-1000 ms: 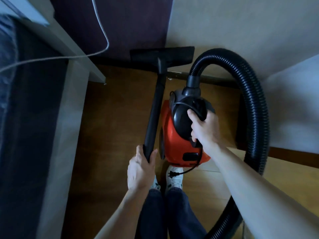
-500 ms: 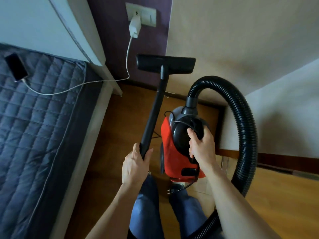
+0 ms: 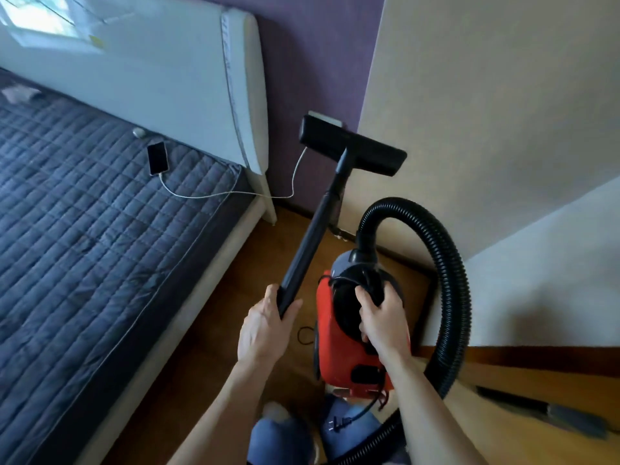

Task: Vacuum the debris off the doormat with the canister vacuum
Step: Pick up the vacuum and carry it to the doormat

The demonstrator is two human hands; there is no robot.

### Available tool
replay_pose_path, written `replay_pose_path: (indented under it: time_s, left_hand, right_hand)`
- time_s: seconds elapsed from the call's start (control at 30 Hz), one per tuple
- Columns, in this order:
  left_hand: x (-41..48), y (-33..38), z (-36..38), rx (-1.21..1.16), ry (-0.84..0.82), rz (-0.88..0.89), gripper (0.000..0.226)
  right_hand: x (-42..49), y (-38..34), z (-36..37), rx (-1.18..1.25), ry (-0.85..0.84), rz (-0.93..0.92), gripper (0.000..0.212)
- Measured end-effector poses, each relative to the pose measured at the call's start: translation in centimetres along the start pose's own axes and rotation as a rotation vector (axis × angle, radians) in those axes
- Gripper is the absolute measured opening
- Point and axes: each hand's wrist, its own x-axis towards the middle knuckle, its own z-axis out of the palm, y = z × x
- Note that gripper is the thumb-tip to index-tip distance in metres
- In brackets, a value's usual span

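Observation:
A red and black canister vacuum hangs off the wooden floor, carried by its black top handle, which my right hand grips. My left hand grips the lower end of the black wand. The wand slants up and away, and its flat floor nozzle is lifted in front of the purple wall. A ribbed black hose loops from the canister's top round to the right and down. The vacuum's unplugged power plug dangles below the canister. No doormat is in view.
A bed with a dark quilted cover and a pale headboard fills the left. A phone lies on it, its white cable running toward the wall behind the nozzle. A cream wall corner stands at right.
The view has tilted upward, showing more of the bed and headboard. The wand and nozzle have risen and tilted to the right, now covering the wall socket. Both hands keep their grips.

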Motion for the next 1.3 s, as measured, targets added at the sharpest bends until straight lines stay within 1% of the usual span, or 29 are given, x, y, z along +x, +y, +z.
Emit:
replay_pose_path:
  time_s: [0.13,0.27,0.33,0.5,0.6,0.8,0.9,1.07,1.17,1.23,1.3]
  left_hand:
    - [-2.7,-1.8,-2.1,-0.058,0.072,-0.001,0.033]
    - [-6.1,-4.5,-4.1,-0.116,0.141,-0.022,0.028]
    - [-7.8,-6.1,-5.2,-0.148,0.167,-0.046,0.025]
    - [-12.3,-10.3,-8.0,-0.23,0.247,-0.133,0.023]
    - [-15.0,-12.9,-10.1,-0.295,0.367,-0.22,0.025]
    - [-19.5,-16.9,-14.1,-0.414,0.593,-0.382,0.02]
    - [-21.9,-19.1,-14.8,-0.469,0.693,-0.484,0.021]
    - [-25.1,-21.8,-15.4,-0.476,0.836,-0.668,0.026]
    - [-26.3,-22.5,-15.8,-0.476,0.907,-0.795,0.035]
    - [-27.0,-22.4,-16.1,-0.474,0.964,-0.865,0.04]
    - [-27.6,-21.8,-16.3,-0.48,1.048,-0.922,0.033]
  right_hand:
    - [-2.7,-1.4,1.0,-0.031,-0.057,-0.034,0.028]
    - [-6.2,-2.5,2.7,-0.048,-0.156,-0.079,0.032]
    - [-7.8,-3.0,3.8,-0.05,-0.203,-0.119,0.025]
    - [-11.7,-4.4,7.5,-0.091,-0.334,-0.22,0.02]
    - [-14.4,-5.7,10.5,-0.121,-0.431,-0.281,0.016]
    - [-18.8,-8.4,16.4,-0.153,-0.672,-0.39,0.009]
    - [-20.9,-9.8,19.7,-0.169,-0.79,-0.422,0.009]
    - [-23.3,-11.1,25.1,-0.256,-1.005,-0.468,0.012]
    - [-24.2,-11.9,28.5,-0.326,-1.129,-0.503,0.014]
    - [-25.0,-12.5,30.4,-0.378,-1.213,-0.573,0.013]
    - [-25.8,-13.0,31.9,-0.419,-1.303,-0.644,0.01]
